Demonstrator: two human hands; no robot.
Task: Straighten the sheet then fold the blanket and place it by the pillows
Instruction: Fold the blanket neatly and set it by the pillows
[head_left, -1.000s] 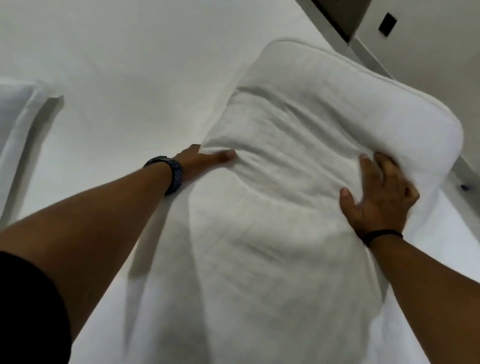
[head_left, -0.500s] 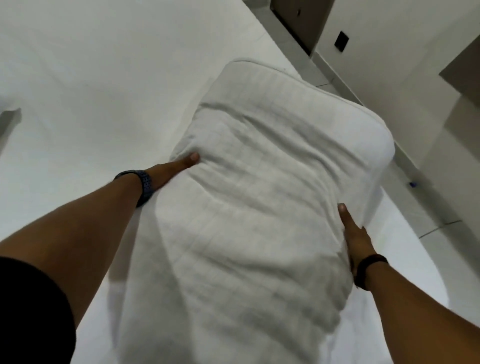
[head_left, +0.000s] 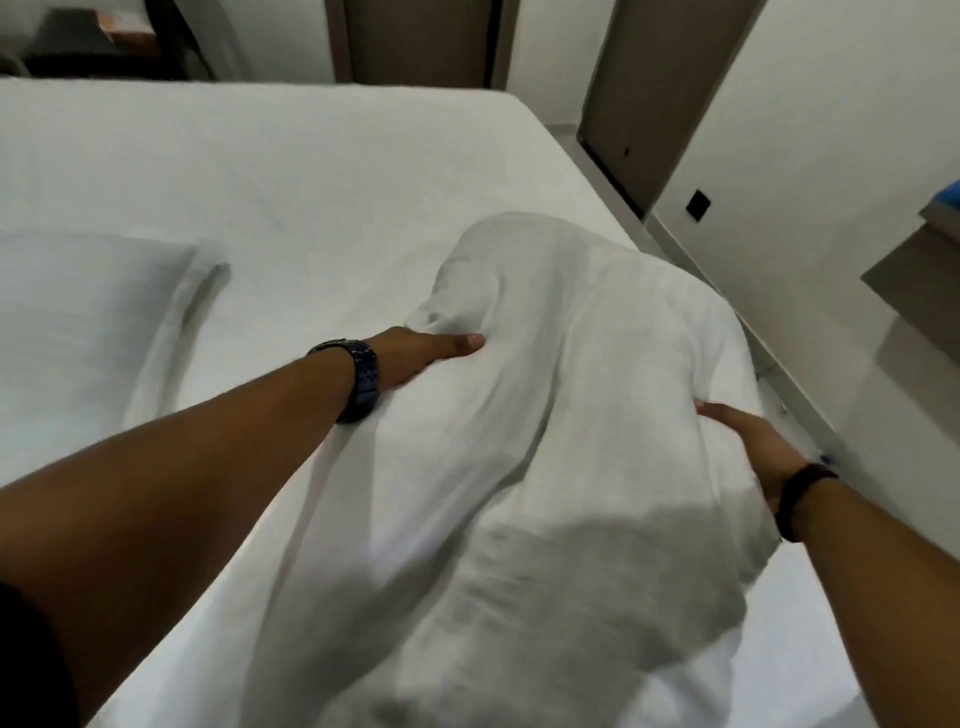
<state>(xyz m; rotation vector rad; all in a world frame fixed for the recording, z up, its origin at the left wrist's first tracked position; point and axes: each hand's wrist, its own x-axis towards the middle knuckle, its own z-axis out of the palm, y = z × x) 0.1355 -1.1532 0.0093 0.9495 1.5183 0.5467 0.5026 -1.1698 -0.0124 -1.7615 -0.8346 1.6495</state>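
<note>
A thick white folded blanket (head_left: 561, 415) fills the middle and lower part of the view, held up over the right side of the bed. My left hand (head_left: 426, 351) grips its left edge, thumb on top and fingers tucked under. My right hand (head_left: 748, 441) holds its right edge from beneath, mostly hidden by the fabric. The white sheet (head_left: 291, 171) lies smooth across the mattress behind. A white pillow (head_left: 78, 322) rests flat at the left edge.
The bed's right edge runs along a narrow strip of floor (head_left: 810, 415) beside a white wall (head_left: 831, 130). A brown door (head_left: 660, 93) stands at the far right, another door (head_left: 415, 41) beyond the bed's far end. A shelf (head_left: 919, 270) juts out at right.
The view has tilted up, revealing the bed's far edge and the doors. The pillow has come into sight at left. Both hands keep their hold on the blanket, the right slipping further under it.
</note>
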